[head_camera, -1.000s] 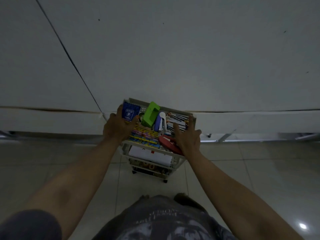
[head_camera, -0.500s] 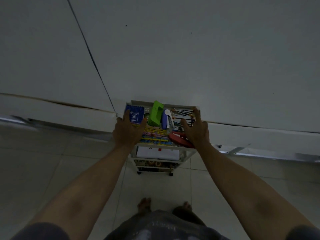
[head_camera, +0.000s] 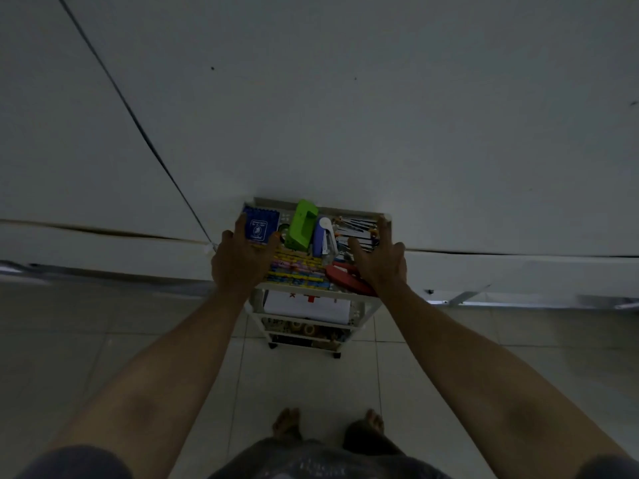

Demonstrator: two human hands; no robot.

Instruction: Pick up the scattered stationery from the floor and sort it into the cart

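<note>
A white three-tier cart [head_camera: 367, 307] stands on the tiled floor against the wall. Its top tier holds a blue box [head_camera: 260, 227], a green hole punch [head_camera: 302, 223], a blue and white stapler [head_camera: 323, 236], pens [head_camera: 358, 229], coloured pencils [head_camera: 294, 270] and a red item [head_camera: 340, 276]. My left hand [head_camera: 238, 262] grips the left side of the top tier, thumb by the blue box. My right hand [head_camera: 379, 261] grips the right side, with its thumb over the pens. White paper [head_camera: 307, 305] lies on the middle tier and tape rolls [head_camera: 306, 329] on the lowest.
The white wall [head_camera: 345, 115] rises right behind the cart, with a dark cable [head_camera: 138, 122] running down it to the left. A metal strip [head_camera: 460, 299] lies along the skirting at the right. My bare feet [head_camera: 287, 421] stand on the tiles behind the cart.
The cart, first skewed to the wall, now sits square and close against it. Both hands have stayed on the top tier's sides.
</note>
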